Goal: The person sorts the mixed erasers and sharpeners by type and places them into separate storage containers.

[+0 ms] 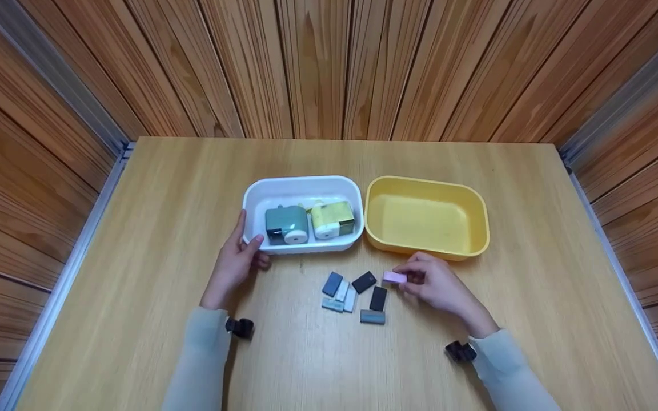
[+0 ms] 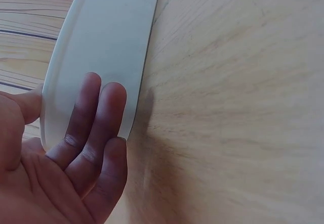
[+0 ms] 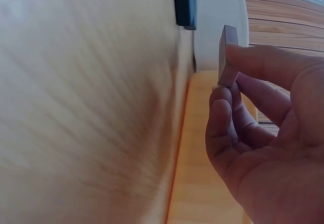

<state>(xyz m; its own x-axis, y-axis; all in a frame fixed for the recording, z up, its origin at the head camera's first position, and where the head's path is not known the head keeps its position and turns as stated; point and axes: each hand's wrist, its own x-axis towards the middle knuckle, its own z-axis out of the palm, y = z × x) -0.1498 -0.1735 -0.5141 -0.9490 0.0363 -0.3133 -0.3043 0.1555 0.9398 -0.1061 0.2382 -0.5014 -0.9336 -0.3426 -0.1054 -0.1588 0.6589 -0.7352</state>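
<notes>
My left hand [image 1: 233, 264] holds the white plastic bin [image 1: 300, 181] at its front left corner. The thumb is over the rim, and other fingers [image 2: 112, 107] lie along the outer wall in the left wrist view. A green boxy item [image 1: 286, 220] and a yellow one [image 1: 332, 216], each with a white round part, sit in that bin. Between thumb and fingertips, my right hand [image 1: 434, 285] pinches a small pink-purple block [image 1: 394, 277], also seen in the right wrist view [image 3: 228, 57]. That hand is just in front of the yellow bin [image 1: 426, 251].
Several small blocks lie loose on the table [image 1: 306, 365] between my hands, among them a black block [image 1: 378, 298], a dark blue block [image 1: 332, 283] and a grey block [image 1: 372, 317]. Both bins stand side by side. Wood-panelled walls [image 1: 323, 68] enclose the back and sides.
</notes>
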